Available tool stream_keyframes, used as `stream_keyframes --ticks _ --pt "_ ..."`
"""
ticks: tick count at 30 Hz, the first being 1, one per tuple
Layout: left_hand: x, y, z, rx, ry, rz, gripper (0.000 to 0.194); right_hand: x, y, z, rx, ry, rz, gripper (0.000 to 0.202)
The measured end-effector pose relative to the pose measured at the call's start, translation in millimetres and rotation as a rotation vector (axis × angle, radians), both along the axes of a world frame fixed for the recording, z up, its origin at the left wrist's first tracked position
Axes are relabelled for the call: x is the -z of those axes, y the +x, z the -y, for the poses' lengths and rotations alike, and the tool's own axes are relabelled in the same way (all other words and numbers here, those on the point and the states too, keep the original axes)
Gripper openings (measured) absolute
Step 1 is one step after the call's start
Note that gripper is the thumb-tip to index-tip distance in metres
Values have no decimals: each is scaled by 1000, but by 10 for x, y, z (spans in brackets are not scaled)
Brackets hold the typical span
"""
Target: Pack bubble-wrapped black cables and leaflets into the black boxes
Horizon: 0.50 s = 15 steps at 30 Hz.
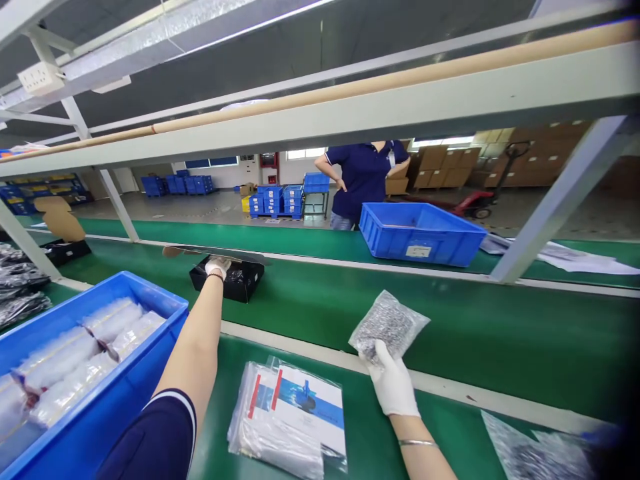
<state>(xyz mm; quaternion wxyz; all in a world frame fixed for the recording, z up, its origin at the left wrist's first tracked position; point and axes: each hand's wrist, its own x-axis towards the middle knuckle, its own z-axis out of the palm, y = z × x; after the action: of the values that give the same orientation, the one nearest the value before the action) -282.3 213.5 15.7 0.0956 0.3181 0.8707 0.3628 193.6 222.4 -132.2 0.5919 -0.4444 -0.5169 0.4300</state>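
My right hand [393,387], in a white glove, grips a clear plastic bag [387,323] with grey, speckled contents, thumb on top. The bag is held above the edge of the green belt. My left hand [219,265], also gloved, reaches far forward to an open black box [243,283] on the belt. Its fingers are too small and partly hidden to show whether they grip the box or something in it. Between my arms, clear packets with printed booklets [310,407] lie on the green bench.
On the left stands a blue bin [150,373] filled with clear-wrapped packs. Another blue bin [425,233] sits beyond the belt, before a standing person [363,177]. More clear bags [540,453] lie at lower right. A slanted post [560,200] and overhead beam frame the bench.
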Motion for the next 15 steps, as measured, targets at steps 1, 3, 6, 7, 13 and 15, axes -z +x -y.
stream_keyframes --ticks 1,3,6,7,13,15 --pt "-3 -22 -44 37 -18 -20 32 -1 2 -1 -6 -8 -20 43" --pt "16 -27 -80 64 -28 -58 31 -10 -2 7 -22 -22 -67 43" --pt "137 85 0 26 34 -116 34 -51 -32 37 -39 -56 -141 40" --pt "205 157 53 16 70 -138 34 -69 -46 50 -44 -69 -167 39" --pt "631 672 329 218 203 -232 28 -154 -85 102 -66 -83 -235 33" --pt "659 766 330 284 206 -240 27 -172 -73 109 -58 -73 -208 35"
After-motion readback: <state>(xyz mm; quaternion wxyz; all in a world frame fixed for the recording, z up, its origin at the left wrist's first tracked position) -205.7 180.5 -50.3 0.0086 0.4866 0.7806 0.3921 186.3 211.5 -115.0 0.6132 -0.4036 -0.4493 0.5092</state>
